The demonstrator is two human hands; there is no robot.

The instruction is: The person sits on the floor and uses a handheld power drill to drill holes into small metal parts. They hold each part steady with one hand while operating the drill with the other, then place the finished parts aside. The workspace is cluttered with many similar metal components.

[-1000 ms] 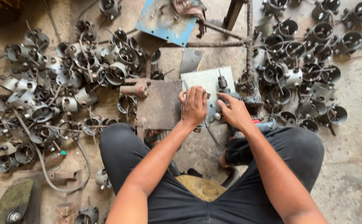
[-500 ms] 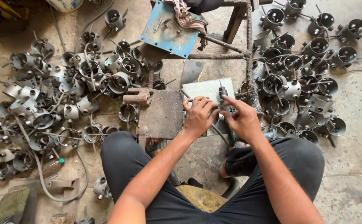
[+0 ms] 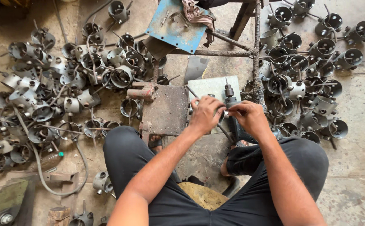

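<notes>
While we are sitting low on the floor [image 3: 358,175] with knees spread, both our hands are meeting over a small metal part [image 3: 225,114] just above our lap. Our left hand [image 3: 206,114] is curling its fingers [image 3: 203,102] narrowly around the part from the left, and our right hand [image 3: 249,117] is pinching it from the right, thumb and fingertips closing on its end. The part itself is mostly hidden between the two hands, so we are seeing only a sliver of grey metal. It is hovering just beside a dark drill [image 3: 231,100], which is standing upright on a pale steel plate [image 3: 209,87].

Touching that plate's left edge, a rusty plate [image 3: 168,111] is lying flat, with a rusted block [image 3: 142,91] at its far left corner. Beyond both, a blue panel [image 3: 174,25] is leaning on a rusty frame [image 3: 255,50], a rag [image 3: 195,11] draping over its far edge.

Toward the floor's left edge, a heap of grey cups [image 3: 44,96] is spreading wide, many with rods sticking out. Toward the right edge, more cups [image 3: 312,62] are lying, well apart from the first heap. A hose [image 3: 44,167] is looping near our left knee, with a bottle [image 3: 51,158] beside it.
</notes>
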